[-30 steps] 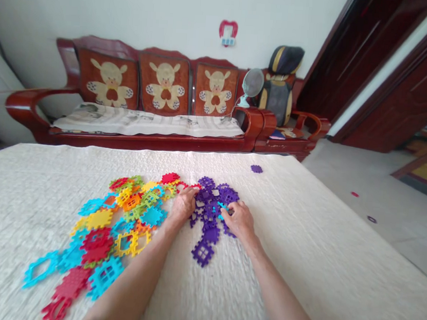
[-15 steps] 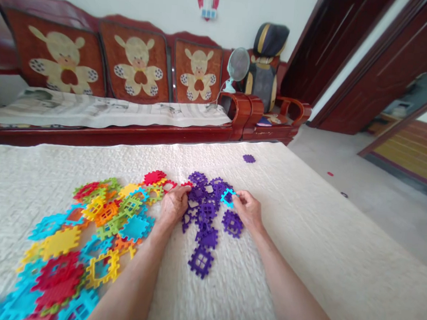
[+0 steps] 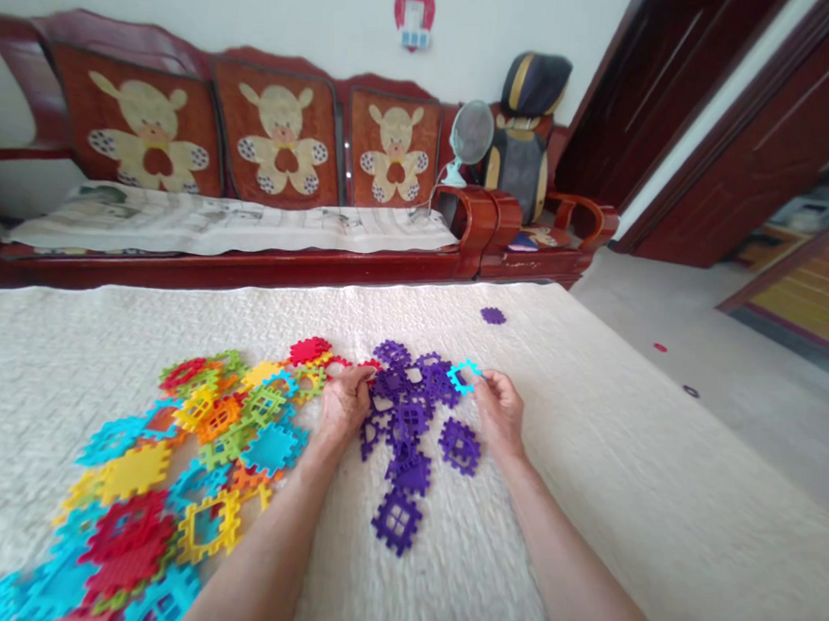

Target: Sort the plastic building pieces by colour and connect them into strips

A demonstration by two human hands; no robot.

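The right hand (image 3: 499, 411) has its thumb and fingers closed on a light-blue frame piece (image 3: 455, 380), holding it at the upper right edge of a purple pile (image 3: 407, 419); whether the piece touches the purple ones beneath is hard to tell. The left hand (image 3: 344, 402) rests at the pile's left side with its fingers bent in, and I cannot tell whether they grip anything; small red bits (image 3: 371, 364) show by its fingertips. That hand and its forearm stand between the purple pile and a big mixed heap (image 3: 270, 447) of blue, yellow, red, green and orange pieces (the forearm hides part of the heap's near right side). Nearer the person, a purple window piece (image 3: 397, 520) lies at the pile's lower end, another purple piece (image 3: 460, 446) sits just apart to the right, and a purple plate (image 3: 493, 315) lies alone near the far edge of the pale table cover (image 3: 624, 458). Beyond the table stands a red-brown wooden sofa (image 3: 246, 278) with bear cushions (image 3: 281, 140) and a whitish seat cover (image 3: 228, 227), a pale-blue fan (image 3: 472, 133) by its right arm, and a padded chair (image 3: 517, 162) next to that. On the floor (image 3: 642, 298) to the right lie a small red object (image 3: 660, 347) and a dark ring-shaped one (image 3: 691, 391).
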